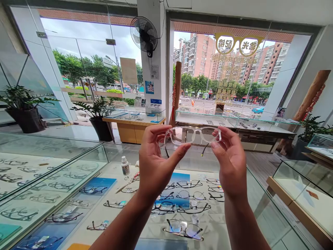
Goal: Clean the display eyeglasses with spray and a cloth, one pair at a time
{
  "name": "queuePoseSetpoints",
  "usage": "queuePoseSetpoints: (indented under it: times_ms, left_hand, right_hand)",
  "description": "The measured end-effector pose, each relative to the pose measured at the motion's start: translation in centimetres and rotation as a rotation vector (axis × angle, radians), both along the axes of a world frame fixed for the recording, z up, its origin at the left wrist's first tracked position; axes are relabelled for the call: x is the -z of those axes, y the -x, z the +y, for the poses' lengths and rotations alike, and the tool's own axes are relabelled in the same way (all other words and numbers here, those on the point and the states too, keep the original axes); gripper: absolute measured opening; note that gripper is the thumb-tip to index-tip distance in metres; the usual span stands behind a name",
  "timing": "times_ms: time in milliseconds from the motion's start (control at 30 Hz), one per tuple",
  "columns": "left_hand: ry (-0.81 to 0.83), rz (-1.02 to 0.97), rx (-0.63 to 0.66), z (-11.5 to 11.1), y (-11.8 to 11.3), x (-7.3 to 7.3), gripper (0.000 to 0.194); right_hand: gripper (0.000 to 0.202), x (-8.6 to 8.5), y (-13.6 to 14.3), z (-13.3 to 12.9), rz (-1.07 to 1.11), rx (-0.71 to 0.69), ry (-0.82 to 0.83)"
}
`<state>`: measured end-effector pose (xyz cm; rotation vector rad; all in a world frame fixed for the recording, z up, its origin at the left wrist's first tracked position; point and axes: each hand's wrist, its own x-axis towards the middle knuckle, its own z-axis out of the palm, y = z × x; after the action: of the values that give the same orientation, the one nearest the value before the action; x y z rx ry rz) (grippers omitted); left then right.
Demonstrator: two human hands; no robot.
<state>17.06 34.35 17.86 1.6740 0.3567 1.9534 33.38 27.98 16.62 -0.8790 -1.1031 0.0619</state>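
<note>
A pair of clear-framed eyeglasses [197,130] is held up in the air above a glass display case, its temples hanging down with dark tips. My left hand [157,159] grips the frame's left end, fingers behind and thumb below the lens. At the right end, my right hand [230,158] pinches the frame near the hinge between thumb and fingers. Below the hands, several rows of eyeglasses [184,229] lie in the case, some on blue sheets [182,200].
A small white bottle [125,166] stands on the case at left. Glass cases [52,173] run along the left, and another [309,198] is at right. Beyond are a wooden counter [134,132], potted plants [100,121], a wall fan [144,34] and large windows.
</note>
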Motion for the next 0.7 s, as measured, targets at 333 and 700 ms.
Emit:
queuePoseSetpoints:
  times_ms: [333, 700]
  left_hand:
    - [-0.039, 0.010, -0.031, 0.07, -0.14, 0.04, 0.051]
    - [0.023, 0.061, -0.065, 0.65, 0.11, 0.22, 0.051]
  right_hand:
    - [0.049, -0.03, 0.19, -0.28, -0.016, 0.025, -0.031]
    - [0.048, -0.17, 0.60, -0.69, -0.032, 0.131, -0.052]
